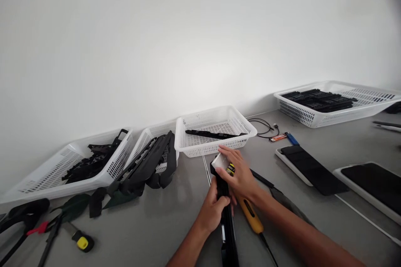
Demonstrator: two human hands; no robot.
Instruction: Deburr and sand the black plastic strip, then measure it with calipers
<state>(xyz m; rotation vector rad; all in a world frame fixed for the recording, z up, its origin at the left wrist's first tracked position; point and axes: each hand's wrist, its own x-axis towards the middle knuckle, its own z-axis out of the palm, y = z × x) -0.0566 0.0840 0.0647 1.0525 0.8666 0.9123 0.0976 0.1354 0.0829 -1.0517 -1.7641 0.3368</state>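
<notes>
My left hand (213, 210) is closed around a long black plastic strip (230, 244), which runs from the front edge of the view up to a point just short of the middle basket. My right hand (239, 173) has thumb and fingers closed on a small white block (221, 160), which sits against the far end of the strip. Beneath the right wrist lies a tool with a yellow-orange handle (250, 215) and a black cord; its tip is hidden. A yellow and black item (231, 169) shows partly behind the right hand's fingers.
A white basket (200, 149) holding one black strip (216, 134) stands ahead. To its left, further baskets hold black parts (150, 158); a cutter (83, 241) lies in front. On the right are a cable (261, 127), white-edged black slabs (313, 169) and a basket of black pieces (319, 100).
</notes>
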